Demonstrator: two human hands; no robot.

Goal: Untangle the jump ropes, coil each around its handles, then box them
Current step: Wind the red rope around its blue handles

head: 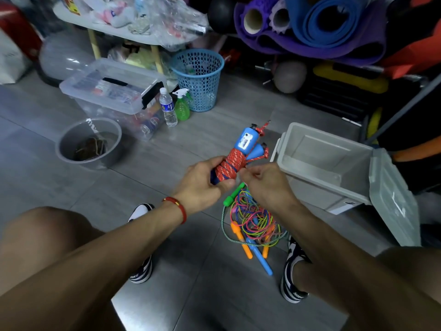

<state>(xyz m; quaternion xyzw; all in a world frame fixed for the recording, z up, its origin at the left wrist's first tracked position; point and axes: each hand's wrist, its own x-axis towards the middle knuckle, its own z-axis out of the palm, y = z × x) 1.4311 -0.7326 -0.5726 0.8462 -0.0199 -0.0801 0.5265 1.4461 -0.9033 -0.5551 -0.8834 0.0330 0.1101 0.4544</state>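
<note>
My left hand (202, 180) grips a red jump rope (230, 164) coiled around its two blue handles (247, 139), held above the floor. My right hand (262, 181) pinches the rope at the coil's lower right side. Below my hands, a tangled pile of jump ropes (253, 220) lies on the floor, with green, orange and blue handles sticking out. An open grey box (317, 161) stands on the floor to the right, its lid (393, 199) hanging open at the right.
A clear lidded bin (112, 89), water bottle (168, 107), green spray bottle (182, 106) and blue mesh basket (199, 78) stand ahead. A grey bucket (89, 142) sits left. Rolled mats (310, 25) fill the back right. My shoes (293, 271) flank the pile.
</note>
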